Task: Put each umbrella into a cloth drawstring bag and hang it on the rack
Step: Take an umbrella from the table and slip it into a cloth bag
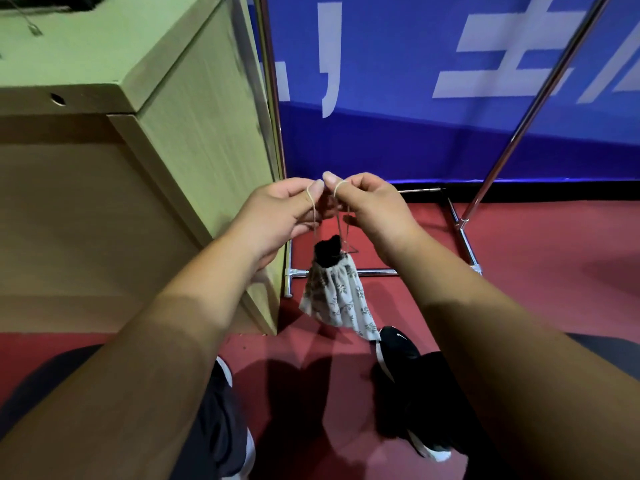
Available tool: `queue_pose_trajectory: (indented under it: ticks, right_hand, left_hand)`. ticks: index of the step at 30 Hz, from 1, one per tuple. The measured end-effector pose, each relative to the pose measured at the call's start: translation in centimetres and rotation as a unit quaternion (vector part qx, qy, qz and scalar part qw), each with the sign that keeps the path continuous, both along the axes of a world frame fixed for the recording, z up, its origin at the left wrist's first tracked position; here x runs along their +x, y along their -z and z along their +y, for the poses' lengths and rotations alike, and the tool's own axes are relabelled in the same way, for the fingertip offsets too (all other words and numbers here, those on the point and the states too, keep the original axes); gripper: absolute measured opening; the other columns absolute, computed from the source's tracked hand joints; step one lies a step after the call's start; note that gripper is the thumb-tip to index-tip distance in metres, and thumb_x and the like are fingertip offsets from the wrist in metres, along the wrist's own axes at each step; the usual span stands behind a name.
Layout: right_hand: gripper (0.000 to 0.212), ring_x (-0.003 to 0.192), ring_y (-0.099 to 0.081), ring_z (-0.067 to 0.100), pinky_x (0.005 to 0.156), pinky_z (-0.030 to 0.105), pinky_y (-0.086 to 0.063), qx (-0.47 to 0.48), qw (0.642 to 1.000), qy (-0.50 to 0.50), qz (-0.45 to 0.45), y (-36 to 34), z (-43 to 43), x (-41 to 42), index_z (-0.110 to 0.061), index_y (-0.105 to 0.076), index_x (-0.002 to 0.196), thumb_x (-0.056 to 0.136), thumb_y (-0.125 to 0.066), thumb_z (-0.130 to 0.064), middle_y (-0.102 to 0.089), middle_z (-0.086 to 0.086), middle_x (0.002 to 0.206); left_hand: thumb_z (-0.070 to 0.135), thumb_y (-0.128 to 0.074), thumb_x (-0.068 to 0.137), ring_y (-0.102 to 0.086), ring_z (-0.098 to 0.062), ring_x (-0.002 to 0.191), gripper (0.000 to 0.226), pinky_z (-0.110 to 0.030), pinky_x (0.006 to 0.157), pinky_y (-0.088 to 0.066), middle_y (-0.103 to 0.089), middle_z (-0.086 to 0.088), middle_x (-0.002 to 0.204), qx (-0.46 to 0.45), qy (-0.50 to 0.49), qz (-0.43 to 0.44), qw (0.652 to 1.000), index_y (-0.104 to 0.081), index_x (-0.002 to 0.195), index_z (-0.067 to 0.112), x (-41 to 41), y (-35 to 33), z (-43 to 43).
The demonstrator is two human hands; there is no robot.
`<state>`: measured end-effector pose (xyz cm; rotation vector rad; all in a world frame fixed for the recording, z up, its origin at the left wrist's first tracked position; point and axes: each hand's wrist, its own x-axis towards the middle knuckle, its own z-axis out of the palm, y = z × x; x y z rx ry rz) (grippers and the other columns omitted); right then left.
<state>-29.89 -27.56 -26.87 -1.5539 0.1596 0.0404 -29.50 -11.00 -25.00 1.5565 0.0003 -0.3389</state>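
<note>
Left hand: I've got my left hand (277, 216) up in the middle of the view, thumb and forefinger pinching the cord (313, 209), the other fingers curled under.
Right hand: my right hand (375, 209) is just beside it, fingertips nearly touching the left; the cord loops round one finger here and the thumb pinches it.
Cord: two thin pale strands run down from the hands and meet at the bag's neck.
Bag: the bag (337, 299) hangs free below the hands, off the floor. It is pale cloth with a dark leaf print, gathered tight at the top and flaring lower down.
Umbrella: the umbrella (327, 251) is inside the bag, and only its black end pokes out through the cinched neck.
Rack: the rack (520, 129) stands far and right of the hands. One chrome pole slants up to the top right, another rises by the desk edge, and the base bars lie on the floor behind the bag. The bag touches none of it.
Desk: a pale wooden desk (194, 143) fills the left, its side panel close to my left hand.
Banner: a blue banner (415, 143) with white lettering hangs behind the rack.
Floor: red floor (536, 289) lies below, with my black shoe (398, 344) near the bag's lower corner.
</note>
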Motion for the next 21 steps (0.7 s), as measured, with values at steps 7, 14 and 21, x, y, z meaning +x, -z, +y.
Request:
queue_pose_trajectory:
  ticks: [7,14,21]
  right_hand:
    - [0.03,0.086,-0.073,0.019,0.094,0.039,-0.058,0.023,1.0,-0.009,0.017,1.0,0.8,0.7,-0.014,-0.075,0.096,0.091,-0.076,-0.043,-0.078,0.002,0.087]
    - [0.056,0.093,-0.074,0.022,0.108,0.055,-0.055,0.029,0.999,-0.023,0.028,0.7,1.7,1.1,-0.01,-0.075,0.103,0.088,-0.071,-0.063,-0.08,0.01,0.095]
    - [0.03,0.074,-0.062,0.022,0.082,0.041,-0.05,0.046,0.998,-0.018,0.038,-0.6,1.5,0.1,-0.017,-0.066,0.087,0.098,-0.074,-0.043,-0.07,0.004,0.077]
  left_hand:
    - [0.006,-0.052,0.102,-0.071,-0.016,0.1,0.037,-0.042,0.109,-0.05,-0.077,-0.002,0.105,0.014,0.039,-0.01,0.999,-0.073,0.127,0.026,0.2,-0.5,-0.7]
    - [0.002,-0.061,0.071,-0.059,-0.012,0.072,0.059,-0.027,0.077,-0.049,-0.061,-0.004,0.08,-0.02,0.069,-0.027,0.997,-0.068,0.128,0.016,-0.1,-0.6,-0.5]
    - [-0.001,-0.056,0.071,-0.054,-0.017,0.066,0.041,-0.03,0.064,-0.048,-0.061,-0.009,0.08,-0.006,0.034,-0.006,0.999,-0.072,0.109,0.004,-1.7,-2.5,0.0]
